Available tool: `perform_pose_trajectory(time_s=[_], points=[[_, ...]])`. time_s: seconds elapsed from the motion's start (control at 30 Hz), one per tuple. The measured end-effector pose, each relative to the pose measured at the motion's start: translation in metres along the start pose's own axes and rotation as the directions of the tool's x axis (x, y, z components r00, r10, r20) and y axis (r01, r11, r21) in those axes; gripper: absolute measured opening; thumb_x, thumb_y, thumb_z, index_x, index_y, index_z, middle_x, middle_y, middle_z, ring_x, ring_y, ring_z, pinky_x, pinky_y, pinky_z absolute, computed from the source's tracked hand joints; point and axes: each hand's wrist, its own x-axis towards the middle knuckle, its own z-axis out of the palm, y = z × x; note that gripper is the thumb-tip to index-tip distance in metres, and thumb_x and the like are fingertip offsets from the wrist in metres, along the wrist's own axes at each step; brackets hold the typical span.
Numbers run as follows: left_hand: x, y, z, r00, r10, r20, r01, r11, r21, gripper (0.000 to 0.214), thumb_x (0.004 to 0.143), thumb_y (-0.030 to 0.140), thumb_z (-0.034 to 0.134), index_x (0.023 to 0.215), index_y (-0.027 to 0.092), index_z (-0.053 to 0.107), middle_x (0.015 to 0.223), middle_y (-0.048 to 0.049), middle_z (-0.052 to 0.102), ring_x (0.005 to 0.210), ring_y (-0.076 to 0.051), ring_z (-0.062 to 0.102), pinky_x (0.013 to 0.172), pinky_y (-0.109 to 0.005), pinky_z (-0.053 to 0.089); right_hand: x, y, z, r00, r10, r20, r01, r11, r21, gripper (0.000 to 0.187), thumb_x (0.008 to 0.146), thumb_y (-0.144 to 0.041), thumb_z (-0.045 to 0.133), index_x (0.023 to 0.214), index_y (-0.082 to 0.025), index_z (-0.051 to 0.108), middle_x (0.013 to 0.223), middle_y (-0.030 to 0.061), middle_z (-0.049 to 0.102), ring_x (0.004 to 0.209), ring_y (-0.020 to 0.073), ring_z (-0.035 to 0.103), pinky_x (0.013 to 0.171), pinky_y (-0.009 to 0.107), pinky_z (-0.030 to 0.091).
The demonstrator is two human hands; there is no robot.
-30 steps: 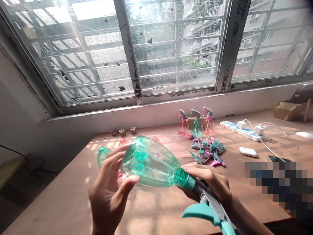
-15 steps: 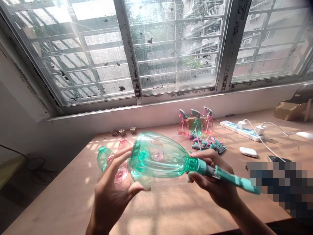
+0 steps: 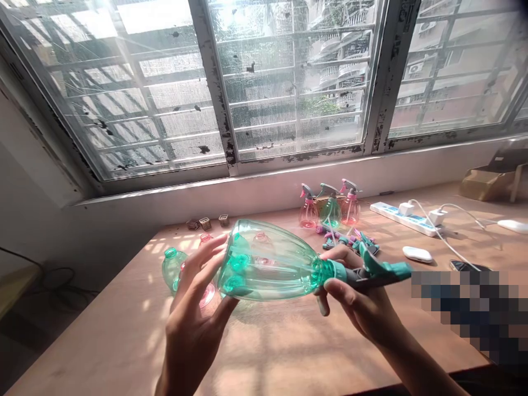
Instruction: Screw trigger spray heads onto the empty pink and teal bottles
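Two hands in my feed, both occupied. My left hand (image 3: 198,308) is clamped on the base end of one clear green bottle (image 3: 272,264), fingers on the far side, thumb at the lower edge. My right hand (image 3: 363,308) is closed round the collar of one spray head (image 3: 379,269), teal and grey, which meets the threaded neck. I can't tell how tight that joint is. Bottle lies roughly sideways in the air above the counter (image 3: 99,341), base to my left, sprayer to my right.

Just past the left hand: one uncapped green bottle (image 3: 171,269), upright. Pink bottles (image 3: 205,238) behind the hand and the held one, more than one; overlap blocks an exact count. Farther back, three small brown pots (image 3: 205,223) near the wall.

Beyond the right hand: one pile of loose sprayers (image 3: 350,242), teal, pink and grey, too tangled to count. Behind it, three assembled spray bottles in a row: two pink, one green (image 3: 331,212) between them.

Right side: one power strip (image 3: 391,214), two white plugs (image 3: 406,209) in it, one white case (image 3: 417,254), one phone (image 3: 468,266), one cardboard box (image 3: 482,184) in the far corner.
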Motion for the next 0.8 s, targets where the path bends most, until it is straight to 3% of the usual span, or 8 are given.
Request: perform_pose_trajectory(time_s=[0.13,0.2,0.3,0.37,0.5,0.63,0.7,0.8], points=[[-0.006,-0.003,-0.006,0.996,-0.055,0.074,0.051,0.998,0.045,0.064,0.097,0.043,0.082,0.156,0.039,0.058,0.156,-0.0016,0.065,0.147,-0.026,0.058,0.124,-0.038,0.045,0.002,0.0,0.001,1.0,0.002,-0.021,-0.002,1.0,-0.025,0.018,0.101,-0.038,0.08,0.112,-0.03,0.07,0.069,-0.0055,0.075,0.057,0.0142,0.07,0.055,0.024,0.058],[-0.011,-0.005,-0.009,0.991,-0.122,0.062,0.119,0.992,0.052,0.06,0.099,0.05,0.077,0.154,0.038,0.059,0.152,-0.003,0.069,0.145,-0.028,0.062,0.121,-0.039,0.047,0.001,-0.002,0.002,0.992,-0.11,-0.065,0.096,0.977,-0.192,0.023,0.094,-0.032,0.088,0.11,-0.03,0.072,0.071,-0.0048,0.076,0.056,0.0151,0.07,0.053,0.024,0.057],[-0.015,-0.007,-0.01,0.977,-0.213,0.006,0.212,0.976,0.051,0.042,0.104,0.05,0.069,0.145,0.036,0.068,0.143,-0.0033,0.076,0.138,-0.029,0.068,0.114,-0.04,0.052,-0.002,-0.005,0.004,0.948,-0.317,-0.013,0.278,0.85,-0.448,0.036,0.083,-0.024,0.096,0.112,-0.031,0.075,0.076,-0.0033,0.08,0.054,0.0156,0.07,0.052,0.025,0.057],[-0.014,-0.006,-0.01,0.971,-0.24,-0.003,0.239,0.97,0.043,0.037,0.105,0.049,0.067,0.139,0.035,0.071,0.142,-0.0031,0.076,0.139,-0.029,0.068,0.115,-0.04,0.052,-0.003,-0.007,0.005,0.942,-0.334,0.023,0.302,0.817,-0.492,0.039,0.081,-0.023,0.098,0.112,-0.031,0.076,0.073,-0.0036,0.079,0.052,0.0156,0.069,0.051,0.026,0.057],[-0.004,-0.001,-0.008,0.992,-0.12,0.029,0.12,0.993,-0.005,0.045,0.102,0.041,0.075,0.147,0.037,0.068,0.155,-0.0028,0.067,0.147,-0.029,0.06,0.123,-0.042,0.047,-0.002,-0.005,0.004,0.992,-0.103,-0.067,0.087,0.973,-0.212,0.028,0.088,-0.03,0.093,0.109,-0.031,0.074,0.075,-0.004,0.079,0.054,0.0151,0.073,0.05,0.023,0.057],[0.001,0.0,-0.005,1.0,0.006,0.006,-0.006,0.999,-0.034,0.053,0.102,0.023,0.076,0.15,0.04,0.065,0.155,-0.0016,0.067,0.145,-0.028,0.06,0.123,-0.046,0.047,0.003,-0.002,0.004,0.997,0.07,0.022,-0.072,0.992,0.107,0.02,0.1,-0.04,0.082,0.113,-0.031,0.07,0.075,-0.0057,0.079,0.052,0.0116,0.071,0.055,0.023,0.057],[-0.001,-0.001,-0.005,1.0,0.017,0.002,-0.017,1.0,0.006,0.057,0.1,0.024,0.079,0.153,0.04,0.063,0.153,-0.0025,0.068,0.144,-0.029,0.061,0.124,-0.049,0.047,0.003,0.0,0.005,0.997,0.071,0.028,-0.074,0.991,0.114,0.019,0.101,-0.04,0.081,0.114,-0.031,0.069,0.073,-0.0063,0.079,0.051,0.0115,0.07,0.056,0.023,0.057],[-0.006,-0.004,-0.007,1.0,-0.009,0.023,0.007,0.994,0.106,0.071,0.092,0.039,0.087,0.157,0.036,0.058,0.15,-0.0047,0.07,0.143,-0.032,0.062,0.124,-0.047,0.048,0.0,0.003,0.008,0.998,-0.028,-0.049,0.024,0.997,-0.073,0.024,0.095,-0.035,0.088,0.111,-0.03,0.072,0.073,-0.0048,0.078,0.052,0.0151,0.071,0.051,0.026,0.056]])
